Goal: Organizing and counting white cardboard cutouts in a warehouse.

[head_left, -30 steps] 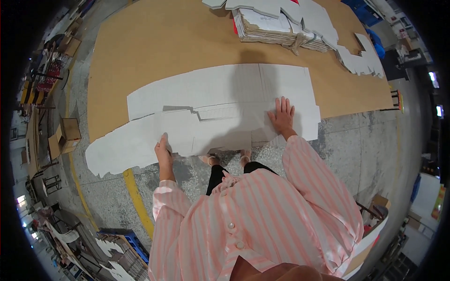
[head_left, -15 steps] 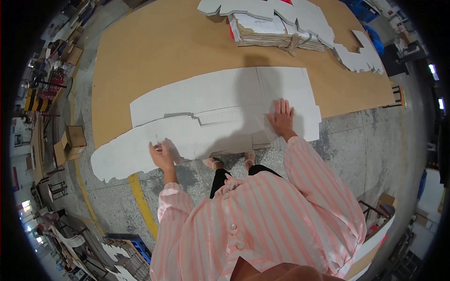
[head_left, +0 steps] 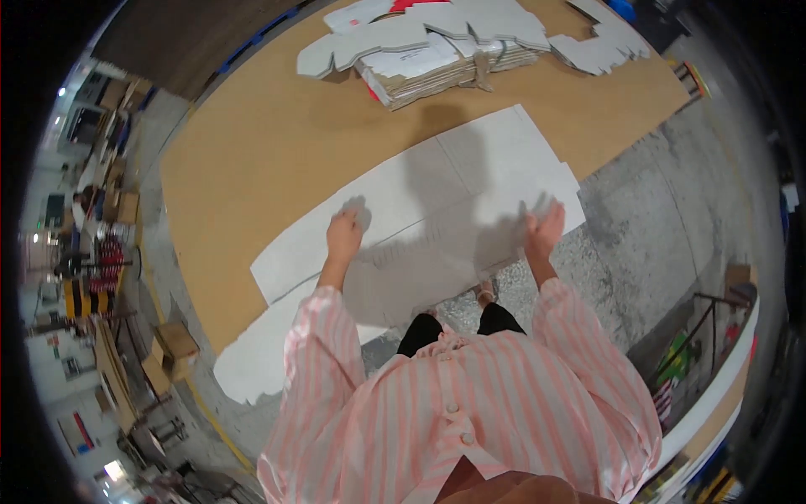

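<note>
A large white cardboard sheet (head_left: 390,193) with a stepped, irregular outline lies along the near edge of the brown-topped table. A seam line runs lengthwise across it, and its near part juts out past the edge. Over its left half is my left hand (head_left: 344,239), fingers loosely bent and slightly blurred, gripping nothing I can see. Toward the sheet's right end my right hand (head_left: 546,228) is open, fingers stretched out, casting a shadow beside it. Whether either palm touches the sheet I cannot tell.
A tied stack of cardboard (head_left: 457,71) sits at the table's far side, topped with white cut-out pieces (head_left: 365,44). Another jagged white piece (head_left: 600,49) lies farther right. The brown tabletop (head_left: 227,176) surrounds them. An open carton (head_left: 172,349) stands on the floor at left.
My left hand has moved up and rightward across the sheet. My right hand has shifted right and turned, fingers still stretched. The whole view has rotated, so the sheet appears more slanted.
</note>
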Motion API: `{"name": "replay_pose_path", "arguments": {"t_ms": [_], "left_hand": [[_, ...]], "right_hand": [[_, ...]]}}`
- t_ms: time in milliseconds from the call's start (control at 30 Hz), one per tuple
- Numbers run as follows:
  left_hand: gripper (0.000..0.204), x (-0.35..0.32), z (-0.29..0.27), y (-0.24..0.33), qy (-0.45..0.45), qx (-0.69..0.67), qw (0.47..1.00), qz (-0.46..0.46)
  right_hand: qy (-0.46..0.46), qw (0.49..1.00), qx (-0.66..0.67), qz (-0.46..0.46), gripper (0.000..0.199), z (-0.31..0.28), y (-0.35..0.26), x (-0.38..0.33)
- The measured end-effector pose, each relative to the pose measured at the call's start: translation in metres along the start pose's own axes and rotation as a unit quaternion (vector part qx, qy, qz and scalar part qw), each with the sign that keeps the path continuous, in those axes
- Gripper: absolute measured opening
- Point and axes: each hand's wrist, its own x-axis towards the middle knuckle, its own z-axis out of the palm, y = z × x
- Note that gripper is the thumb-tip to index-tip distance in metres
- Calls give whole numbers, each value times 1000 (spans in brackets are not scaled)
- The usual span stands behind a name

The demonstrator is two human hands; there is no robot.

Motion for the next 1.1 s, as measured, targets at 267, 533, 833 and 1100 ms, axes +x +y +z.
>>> {"name": "replay_pose_path", "arguments": {"t_ms": [267, 533, 833, 1100], "left_hand": [[37, 190, 104, 3, -136, -38, 988, 57], [28, 188, 120, 23, -157, -78, 979, 106], [23, 96, 7, -95, -166, -168, 969, 68], [20, -52, -42, -128, -307, -161, 938, 4]], "right_hand": [[38, 588, 491, 642, 78, -6, -32, -124], [-6, 520, 710, 475, 74, 6, -67, -107], [-38, 524, 589, 614, 84, 7, -97, -199], [-98, 445, 603, 655, 64, 28, -202, -303]]}}
